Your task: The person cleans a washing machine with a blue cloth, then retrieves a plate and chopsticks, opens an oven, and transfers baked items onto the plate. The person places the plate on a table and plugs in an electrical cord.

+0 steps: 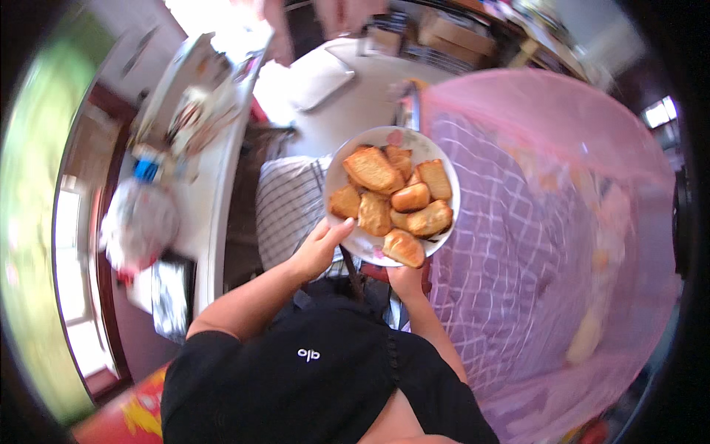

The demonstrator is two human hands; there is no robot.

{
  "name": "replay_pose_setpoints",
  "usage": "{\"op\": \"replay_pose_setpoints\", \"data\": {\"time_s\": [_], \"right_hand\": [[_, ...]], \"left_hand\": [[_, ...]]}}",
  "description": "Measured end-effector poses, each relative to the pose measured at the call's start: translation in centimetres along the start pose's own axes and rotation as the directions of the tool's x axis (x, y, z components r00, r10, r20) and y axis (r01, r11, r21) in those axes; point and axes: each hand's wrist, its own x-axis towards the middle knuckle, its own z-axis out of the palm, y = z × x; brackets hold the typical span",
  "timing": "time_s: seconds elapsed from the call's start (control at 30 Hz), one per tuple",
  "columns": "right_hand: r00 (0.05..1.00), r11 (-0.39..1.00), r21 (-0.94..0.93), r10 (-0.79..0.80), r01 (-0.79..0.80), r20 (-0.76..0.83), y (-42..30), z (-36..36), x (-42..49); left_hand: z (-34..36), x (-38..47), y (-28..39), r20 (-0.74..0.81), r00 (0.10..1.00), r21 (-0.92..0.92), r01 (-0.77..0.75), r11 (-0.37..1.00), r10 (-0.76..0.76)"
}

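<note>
In front of my chest I carry a white plate [358, 247] with a floral print, heaped with several golden-brown pieces of what looks like toasted or fried bread [373, 169]. My left hand [320, 250] grips its near left rim, thumb on top and the fingers hidden underneath. At the near edge, my right hand [405, 278] supports it from below; most of those fingers are out of sight beneath the plate. One bread piece [404, 248] rests over the near rim, above my right hand.
To the right stands a pink mesh canopy [532, 94] over a purple checked cloth [477, 222]. A long white counter [213, 183] on the left bears a plastic bag [141, 222] and blurred items. Beyond the plate are a checked cover [288, 205] and cardboard boxes [455, 36].
</note>
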Motion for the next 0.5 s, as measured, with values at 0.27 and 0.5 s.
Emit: {"op": "replay_pose_setpoints", "data": {"time_s": [0.27,0.5], "right_hand": [[0.813,0.701,0.558,0.053,-0.444,0.580,0.6,-4.7,2.0],[0.719,0.555,0.612,-0.036,-0.563,0.694,-1.2,-6.4,5.1]], "left_hand": [[3.9,-2.3,-2.3,-0.341,0.932,0.000,-0.131,0.991,0.123],[5.7,-1.0,-6.8,-0.549,0.825,0.061,-0.122,0.991,0.135]]}}
